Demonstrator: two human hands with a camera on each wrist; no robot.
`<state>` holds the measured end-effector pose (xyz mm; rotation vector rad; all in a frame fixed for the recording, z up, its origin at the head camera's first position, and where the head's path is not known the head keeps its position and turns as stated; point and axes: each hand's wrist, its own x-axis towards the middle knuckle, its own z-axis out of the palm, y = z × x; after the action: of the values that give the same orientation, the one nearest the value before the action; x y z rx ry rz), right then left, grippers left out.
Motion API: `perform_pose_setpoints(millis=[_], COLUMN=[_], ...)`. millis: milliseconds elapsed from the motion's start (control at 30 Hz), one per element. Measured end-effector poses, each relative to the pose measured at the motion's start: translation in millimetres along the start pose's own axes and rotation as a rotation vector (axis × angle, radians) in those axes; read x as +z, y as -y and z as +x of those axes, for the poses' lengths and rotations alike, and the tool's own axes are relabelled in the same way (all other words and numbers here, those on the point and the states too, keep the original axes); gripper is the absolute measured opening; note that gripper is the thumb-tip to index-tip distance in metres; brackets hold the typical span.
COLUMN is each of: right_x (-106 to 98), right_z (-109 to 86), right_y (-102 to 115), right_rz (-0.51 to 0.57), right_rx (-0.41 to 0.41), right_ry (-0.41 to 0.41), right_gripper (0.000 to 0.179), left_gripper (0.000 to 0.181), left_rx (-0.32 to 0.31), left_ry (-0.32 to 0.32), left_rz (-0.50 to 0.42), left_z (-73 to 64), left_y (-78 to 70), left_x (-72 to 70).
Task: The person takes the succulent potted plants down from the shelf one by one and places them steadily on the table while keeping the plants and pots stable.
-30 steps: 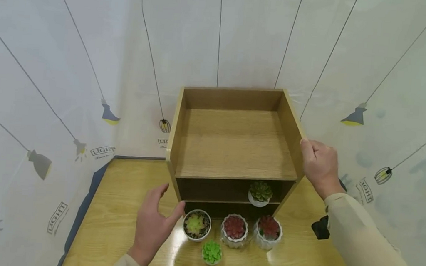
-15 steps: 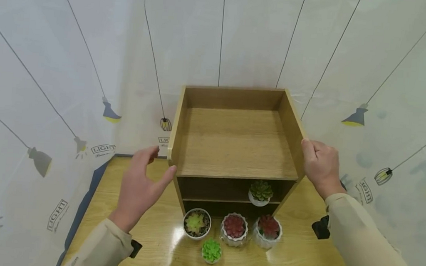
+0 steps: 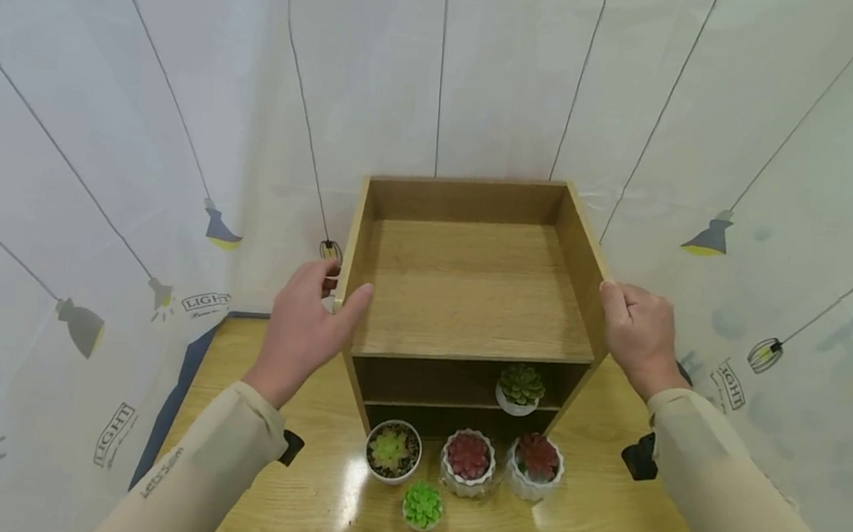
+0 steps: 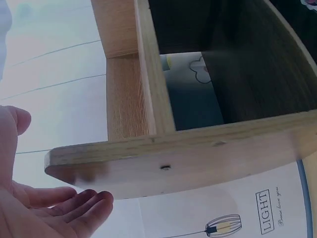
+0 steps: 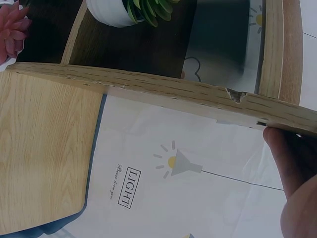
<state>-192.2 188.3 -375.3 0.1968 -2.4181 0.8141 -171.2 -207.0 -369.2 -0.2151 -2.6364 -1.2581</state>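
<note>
A wooden shelf unit (image 3: 477, 287) with an open tray-like top stands against the wall. My right hand (image 3: 639, 333) grips the upper front of its right side panel; in the right wrist view a finger (image 5: 282, 153) presses the panel's outer face. At the left panel (image 4: 178, 168), my left hand (image 3: 309, 324) is spread, thumb toward the inner side and fingers along the outer side. The left wrist view shows a gap between that thumb and the panel's rounded corner. A dark green succulent (image 3: 520, 390) in a white pot sits on the middle shelf, at the right.
On the wooden table (image 3: 303, 490), before the shelf, stand a yellow-green succulent (image 3: 393, 451), two red succulents in ribbed white pots, the left one (image 3: 468, 461) and the right one (image 3: 535, 462), and a small bright green succulent (image 3: 423, 506). Lamp-printed sheeting (image 3: 487, 70) surrounds the table.
My left hand has risen from beside the front pots to the shelf's upper left panel. The right hand keeps its grip, and the shelf and pots stay in place.
</note>
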Motion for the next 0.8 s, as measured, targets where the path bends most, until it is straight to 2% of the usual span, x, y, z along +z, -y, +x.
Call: perform_pose_setpoints(millis=[300, 500, 667, 800], right_x=[0, 1, 3, 2], right_z=[-0.1, -1.2, -1.1, -0.8], right_y=[1, 0, -1, 0], right_rz=[-0.001, -0.006, -0.007, -0.002], right_rx=[0.005, -0.001, -0.012, -0.010], right_ry=[0.004, -0.002, -0.009, -0.015], right_gripper=[0.057, 0.057, 0.056, 0.057], left_gripper=[0.070, 0.052, 0.047, 0.040], left_rx=[-0.099, -0.148, -0.182, -0.184], left_ry=[0.035, 0.031, 0.010, 0.005], left_rz=[-0.025, -0.058, -0.031, 0.001], left_z=[23.2, 33.7, 38.4, 42.3], left_y=[-5.3, -5.8, -8.6, -8.1], left_x=[3.8, 9.0, 10.4, 12.2])
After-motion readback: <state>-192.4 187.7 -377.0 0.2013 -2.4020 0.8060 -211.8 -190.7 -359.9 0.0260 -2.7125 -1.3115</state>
